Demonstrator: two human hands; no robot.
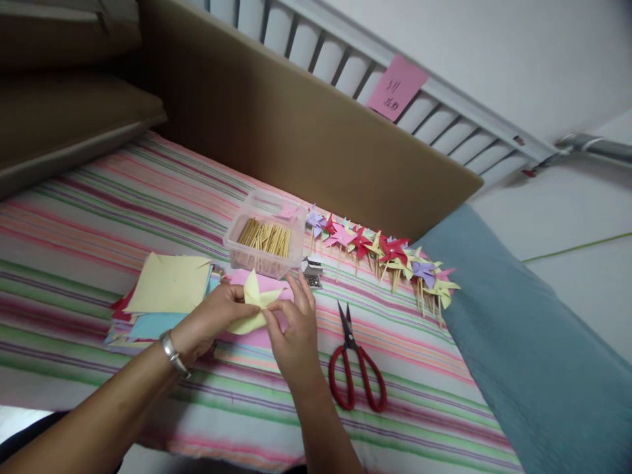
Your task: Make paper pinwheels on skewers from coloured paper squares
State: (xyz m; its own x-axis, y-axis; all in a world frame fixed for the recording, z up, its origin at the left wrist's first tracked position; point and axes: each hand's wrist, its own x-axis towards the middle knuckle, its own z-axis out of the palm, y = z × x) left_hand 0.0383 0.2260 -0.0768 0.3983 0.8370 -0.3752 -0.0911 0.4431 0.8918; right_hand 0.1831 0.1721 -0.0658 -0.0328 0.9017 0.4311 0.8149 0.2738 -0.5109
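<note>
Yellow paper (pixel 253 289), folded into pointed blades, is pinched near its centre between the thumb and fingers of the left hand (pixel 210 322) and the thumb and forefinger of the right hand (pixel 296 329), whose other fingers are held raised and apart. It is held just above a pink sheet (pixel 261 281). A silver bracelet (pixel 174 355) is worn on the left wrist. Beside the left hand, a stack of coloured paper squares (pixel 168 286) is topped by a pale yellow one. Just beyond the hands, thin sticks (pixel 264 238) are held in a clear plastic box (pixel 269 204), with a small tray (pixel 312 271) of dark bits set near its corner. Red-handled scissors (pixel 350 339) are laid to the right, their blades slightly parted. Farther off, finished pinwheels (pixel 392 249) are lined up along a brown board (pixel 316 125). Everything is carried on a striped cloth (pixel 434 421). Behind the board, a pink note (pixel 397 87) is fixed to a white radiator (pixel 301 49).
</note>
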